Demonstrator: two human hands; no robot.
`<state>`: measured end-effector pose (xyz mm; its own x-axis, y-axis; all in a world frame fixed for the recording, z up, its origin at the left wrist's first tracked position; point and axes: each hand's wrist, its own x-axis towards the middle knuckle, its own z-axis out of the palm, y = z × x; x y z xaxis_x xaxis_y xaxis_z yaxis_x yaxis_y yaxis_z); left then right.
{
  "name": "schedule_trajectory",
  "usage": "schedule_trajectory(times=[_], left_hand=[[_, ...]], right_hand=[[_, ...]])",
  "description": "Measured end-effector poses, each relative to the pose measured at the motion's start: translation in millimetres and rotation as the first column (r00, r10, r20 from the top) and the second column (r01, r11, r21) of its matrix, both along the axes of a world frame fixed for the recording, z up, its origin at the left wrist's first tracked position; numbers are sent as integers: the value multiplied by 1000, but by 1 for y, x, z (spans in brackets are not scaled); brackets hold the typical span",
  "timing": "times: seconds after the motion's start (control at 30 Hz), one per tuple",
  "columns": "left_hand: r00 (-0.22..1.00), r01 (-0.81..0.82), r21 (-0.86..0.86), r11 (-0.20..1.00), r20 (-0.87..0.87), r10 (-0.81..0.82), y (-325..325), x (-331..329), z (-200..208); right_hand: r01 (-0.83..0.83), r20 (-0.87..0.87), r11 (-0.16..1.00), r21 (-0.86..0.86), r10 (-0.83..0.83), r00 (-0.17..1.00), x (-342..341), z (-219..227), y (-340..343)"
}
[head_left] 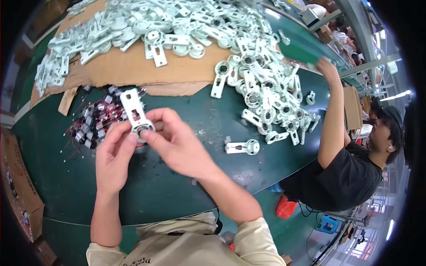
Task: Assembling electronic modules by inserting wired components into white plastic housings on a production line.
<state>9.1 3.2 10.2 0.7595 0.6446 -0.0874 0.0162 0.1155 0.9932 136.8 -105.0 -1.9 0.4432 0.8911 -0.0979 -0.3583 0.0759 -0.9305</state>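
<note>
A white plastic housing (132, 106), with a long slotted handle and a round ring end, is held up between both my hands above the green table. My left hand (114, 155) grips its ring end from the left, thumb on the rim. From the right, my right hand (174, 142) closes on the same ring, its thumb pressed over the round opening, where a dark part shows. Just behind my left hand lies a heap of small motors (95, 116) with red and black wires. One more white housing (242, 147) rests alone to the right of my hands.
A big pile of white housings (128, 26) covers a cardboard sheet (111, 71) at the back. Another pile of housings (270, 97), many with dark inserts, spreads at the right. Beyond it a co-worker (341, 173) reaches over the table. A cardboard box (22, 190) stands at the left.
</note>
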Motion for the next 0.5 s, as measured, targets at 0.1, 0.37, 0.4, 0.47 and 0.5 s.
schedule_trajectory(times=[0.1, 0.37, 0.4, 0.47, 0.5], left_hand=[[991, 61, -5, 998, 123, -60, -15, 16, -14], [995, 52, 99, 994, 78, -60, -19, 12, -20], [994, 54, 103, 993, 86, -63, -19, 12, -21], [992, 52, 99, 994, 111, -63, -16, 13, -23], [994, 49, 48, 998, 97, -53, -19, 13, -18]], right_hand=[[100, 236, 993, -61, -83, 968, 3, 5, -20], [147, 391, 976, -163, -73, 917, -2, 12, -21], [128, 336, 983, -130, -78, 939, 0, 9, -20], [112, 288, 989, -92, -81, 954, 7, 3, -20], [123, 349, 987, -102, -80, 934, 11, 1, -18]])
